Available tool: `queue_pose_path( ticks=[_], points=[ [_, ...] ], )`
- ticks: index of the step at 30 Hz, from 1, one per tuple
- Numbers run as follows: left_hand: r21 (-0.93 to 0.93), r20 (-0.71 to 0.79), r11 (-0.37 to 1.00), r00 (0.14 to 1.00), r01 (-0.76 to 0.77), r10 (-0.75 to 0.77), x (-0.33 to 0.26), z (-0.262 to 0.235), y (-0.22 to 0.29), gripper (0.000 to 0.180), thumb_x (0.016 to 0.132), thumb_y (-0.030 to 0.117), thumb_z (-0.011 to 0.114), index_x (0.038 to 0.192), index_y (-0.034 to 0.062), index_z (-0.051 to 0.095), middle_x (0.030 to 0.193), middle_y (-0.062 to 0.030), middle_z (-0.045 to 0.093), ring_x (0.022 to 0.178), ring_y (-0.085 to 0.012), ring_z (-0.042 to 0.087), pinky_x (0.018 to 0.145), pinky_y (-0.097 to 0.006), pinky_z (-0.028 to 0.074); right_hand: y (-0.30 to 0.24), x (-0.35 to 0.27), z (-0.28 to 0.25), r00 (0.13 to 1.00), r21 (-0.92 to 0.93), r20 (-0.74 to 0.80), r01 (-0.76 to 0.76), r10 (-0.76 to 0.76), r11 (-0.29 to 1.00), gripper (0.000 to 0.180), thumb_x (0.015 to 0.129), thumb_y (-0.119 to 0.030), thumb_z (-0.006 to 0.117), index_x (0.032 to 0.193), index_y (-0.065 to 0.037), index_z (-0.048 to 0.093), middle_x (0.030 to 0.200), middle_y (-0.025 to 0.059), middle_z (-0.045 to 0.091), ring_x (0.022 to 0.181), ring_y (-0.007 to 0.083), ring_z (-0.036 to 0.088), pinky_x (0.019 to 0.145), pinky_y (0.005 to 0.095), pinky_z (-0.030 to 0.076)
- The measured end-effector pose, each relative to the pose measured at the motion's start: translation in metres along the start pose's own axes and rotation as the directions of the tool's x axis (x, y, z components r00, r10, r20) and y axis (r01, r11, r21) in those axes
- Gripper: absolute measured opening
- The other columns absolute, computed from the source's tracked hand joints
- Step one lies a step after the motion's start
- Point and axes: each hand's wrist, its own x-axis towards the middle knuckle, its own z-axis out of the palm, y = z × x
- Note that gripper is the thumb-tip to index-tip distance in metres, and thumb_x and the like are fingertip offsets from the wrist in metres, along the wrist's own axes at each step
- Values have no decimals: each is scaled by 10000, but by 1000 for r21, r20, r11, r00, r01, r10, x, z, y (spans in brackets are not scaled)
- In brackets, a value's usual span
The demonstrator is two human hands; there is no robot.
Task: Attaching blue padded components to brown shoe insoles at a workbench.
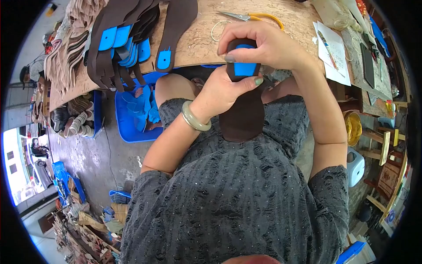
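A dark brown shoe insole [241,116] with a blue heel patch [245,69] stands out over my lap, its patched end at the table edge. My left hand [223,89] is closed around it just below the patch, thumb across the front. At the top end my right hand [266,46] is closed on the insole's rim, its thumb pressed near the patch's upper left. The fingers behind the insole are partly hidden. Past my right hand lie yellow-handled scissors [252,16] and a thin pale loop of cord [214,31].
Another patched insole [178,20] lies on the wooden table [198,48]. Left of it are overlapping dark insoles [103,39] and beige pieces [70,61]. A pen rests on a paper sheet [336,57] at right. A blue bin [127,134] of blue scraps sits below the table.
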Motion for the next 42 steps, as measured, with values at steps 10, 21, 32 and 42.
queue_pose_path(
  ticks=[10,21,32,42],
  points=[
    [28,-21,999,999,-32,33,5,0,-3,234,871,164,660,1016,-9,596,943,-61,650,880,-170,635,810,-289,486,4,-1,14,975,20,-222,20,-15,1000,274,854,-220,629,1034,-19,676,975,62,668,897,156,622,811,267,493],
    [-83,-37,996,999,-27,24,-1,3,-1,263,868,181,667,1049,5,590,951,-56,644,885,-144,619,806,-278,486,24,0,55,921,655,-389,270,9,706,388,950,-332,496,1078,2,647,1062,100,659,994,155,611,905,292,466],
    [-18,7,999,999,-36,37,-4,2,4,228,876,160,659,1040,8,614,986,-31,632,912,-120,596,818,-256,469,24,1,46,969,812,-224,243,-100,531,491,941,-398,501,1084,54,630,1098,173,639,1032,227,615,896,317,487],
    [-36,-78,997,994,-75,72,-6,-3,1,215,879,133,652,1057,21,607,977,-9,633,907,-107,591,823,-255,471,24,-8,75,938,749,-288,96,191,656,486,934,-449,501,1033,-1,663,954,85,678,902,145,619,760,281,508]
  ],
)
